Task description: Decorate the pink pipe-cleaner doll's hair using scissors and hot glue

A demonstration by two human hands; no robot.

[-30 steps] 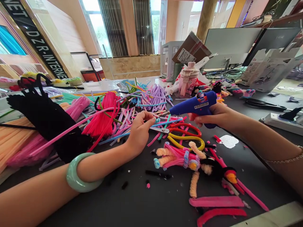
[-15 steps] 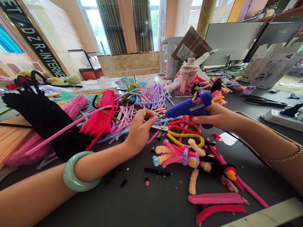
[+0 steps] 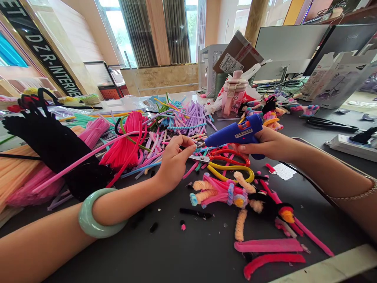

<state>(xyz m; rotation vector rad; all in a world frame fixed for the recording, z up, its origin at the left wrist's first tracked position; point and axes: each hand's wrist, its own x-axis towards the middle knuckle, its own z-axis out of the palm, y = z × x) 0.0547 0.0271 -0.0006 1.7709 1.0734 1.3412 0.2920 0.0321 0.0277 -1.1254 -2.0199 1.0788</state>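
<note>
My right hand point(image 3: 268, 143) is wrapped round a blue hot glue gun point(image 3: 234, 133), its nozzle pointing left. Right at that nozzle, the thumb and fingers of my left hand point(image 3: 176, 159) are pinched together; whatever they hold is too small or hidden to name. Below the glue gun lie scissors point(image 3: 231, 169) with red and yellow handles, blades toward my left hand. Nearer to me a pipe-cleaner doll point(image 3: 226, 194) in pink, with peach limbs and black hair, rests on its side. Pink pipe-cleaner strips point(image 3: 269, 246) lie in front of it.
Bundles of black pipe cleaners point(image 3: 59, 145) and red pipe cleaners point(image 3: 129, 137) lie at the left. Behind stand a pink bottle point(image 3: 233, 94) and a cardboard box point(image 3: 238, 53). A power strip point(image 3: 352, 147) sits at the right, and the gun's cord point(image 3: 306, 182) runs across the table.
Almost nothing differs. The glue gun and my right hand have shifted very slightly left, while my left hand keeps its pinch at the nozzle.
</note>
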